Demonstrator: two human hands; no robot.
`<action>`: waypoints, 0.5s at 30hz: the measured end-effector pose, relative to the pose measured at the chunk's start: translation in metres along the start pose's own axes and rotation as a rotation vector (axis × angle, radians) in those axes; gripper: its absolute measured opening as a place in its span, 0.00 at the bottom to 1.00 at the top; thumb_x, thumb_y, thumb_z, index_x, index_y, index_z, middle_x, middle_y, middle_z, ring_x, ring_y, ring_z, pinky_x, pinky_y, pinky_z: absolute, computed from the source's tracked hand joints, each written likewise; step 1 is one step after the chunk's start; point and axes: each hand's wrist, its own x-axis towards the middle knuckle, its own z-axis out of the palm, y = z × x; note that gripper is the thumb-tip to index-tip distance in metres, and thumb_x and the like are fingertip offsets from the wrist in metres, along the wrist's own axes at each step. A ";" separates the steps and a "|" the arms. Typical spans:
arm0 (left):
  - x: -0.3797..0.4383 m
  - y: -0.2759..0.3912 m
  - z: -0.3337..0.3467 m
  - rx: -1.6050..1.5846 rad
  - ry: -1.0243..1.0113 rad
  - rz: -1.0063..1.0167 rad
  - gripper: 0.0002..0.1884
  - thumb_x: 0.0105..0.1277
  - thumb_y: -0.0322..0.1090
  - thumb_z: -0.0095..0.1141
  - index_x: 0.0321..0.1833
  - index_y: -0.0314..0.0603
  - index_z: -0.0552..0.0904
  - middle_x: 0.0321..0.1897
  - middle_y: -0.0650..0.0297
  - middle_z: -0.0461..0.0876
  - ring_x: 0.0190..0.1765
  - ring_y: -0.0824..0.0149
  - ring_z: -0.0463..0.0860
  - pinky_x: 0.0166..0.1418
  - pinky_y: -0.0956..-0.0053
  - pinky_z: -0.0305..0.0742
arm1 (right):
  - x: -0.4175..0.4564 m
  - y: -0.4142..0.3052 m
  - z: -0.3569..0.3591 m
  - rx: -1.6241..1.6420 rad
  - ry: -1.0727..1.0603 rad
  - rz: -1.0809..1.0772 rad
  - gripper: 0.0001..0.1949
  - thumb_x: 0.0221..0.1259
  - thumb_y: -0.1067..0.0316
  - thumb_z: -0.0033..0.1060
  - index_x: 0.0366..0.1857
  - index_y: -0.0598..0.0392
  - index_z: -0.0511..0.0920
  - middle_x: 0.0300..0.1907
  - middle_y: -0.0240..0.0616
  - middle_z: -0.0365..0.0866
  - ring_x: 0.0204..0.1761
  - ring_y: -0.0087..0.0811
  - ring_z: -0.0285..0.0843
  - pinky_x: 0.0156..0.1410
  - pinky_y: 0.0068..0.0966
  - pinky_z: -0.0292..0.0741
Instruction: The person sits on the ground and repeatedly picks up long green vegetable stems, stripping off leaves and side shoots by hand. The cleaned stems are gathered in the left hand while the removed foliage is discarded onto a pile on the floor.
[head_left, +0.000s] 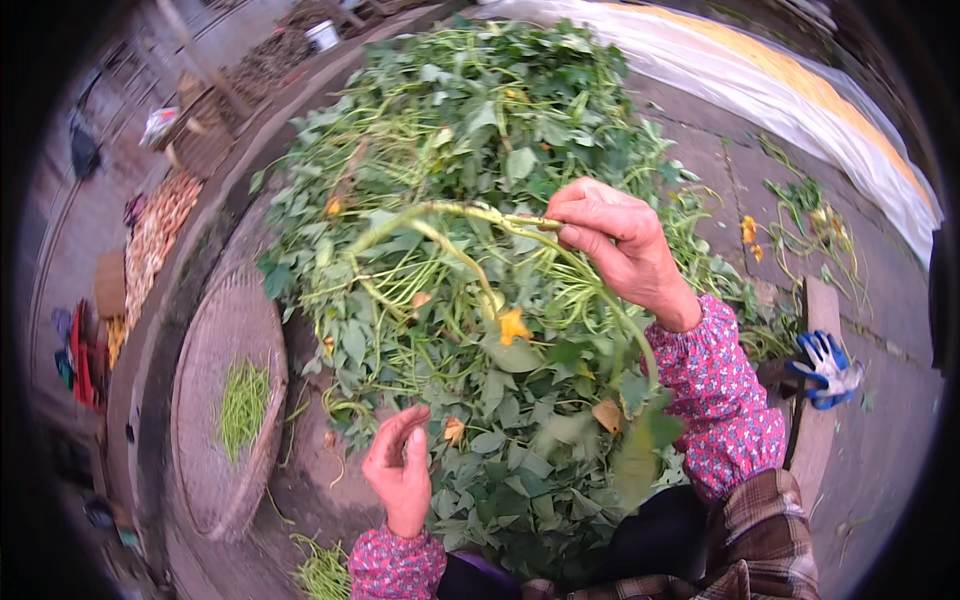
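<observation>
My right hand (619, 247) pinches a thick green vine stem (480, 214) between thumb and fingers, raised above a big heap of leafy vines (495, 150). The stem arches out to the left, and a branch with leaves droops down beside my right sleeve. My left hand (401, 469) is lower, over the near left edge of the heap, its fingers curled and apart from the thumb with nothing seen between them. A yellow flower (514, 326) shows below the held stem. To the left, a round shallow woven basket (199, 450) contains a small bunch of green stalks (244, 405).
Another stalk pile (322, 570) lies on the ground near my left sleeve. At right are a wooden bench (817, 442), a blue-and-white work glove (825, 371) and loose vines (810, 217). White sheeting (750, 82) borders the far right; a low ledge (161, 360) curves along the left.
</observation>
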 end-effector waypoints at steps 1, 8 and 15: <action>0.001 0.002 -0.006 -0.061 0.047 0.001 0.10 0.65 0.23 0.51 0.47 0.28 0.78 0.43 0.56 0.82 0.47 0.65 0.82 0.56 0.72 0.74 | 0.006 -0.004 0.010 0.080 -0.048 0.037 0.06 0.57 0.79 0.56 0.37 0.63 0.79 0.30 0.39 0.77 0.31 0.29 0.76 0.37 0.22 0.73; 0.012 -0.009 -0.035 -0.394 0.163 -0.201 0.17 0.72 0.38 0.47 0.53 0.31 0.75 0.49 0.53 0.80 0.52 0.62 0.80 0.58 0.68 0.72 | -0.004 -0.015 0.093 0.617 -0.102 0.238 0.06 0.61 0.78 0.52 0.38 0.69 0.79 0.33 0.39 0.78 0.29 0.23 0.74 0.36 0.19 0.72; 0.012 -0.008 -0.041 -0.403 0.063 -0.081 0.25 0.75 0.48 0.36 0.61 0.30 0.68 0.57 0.46 0.74 0.62 0.55 0.72 0.67 0.62 0.64 | -0.030 -0.017 0.134 0.717 -0.216 0.369 0.07 0.63 0.75 0.52 0.39 0.68 0.79 0.33 0.37 0.78 0.29 0.21 0.74 0.35 0.18 0.73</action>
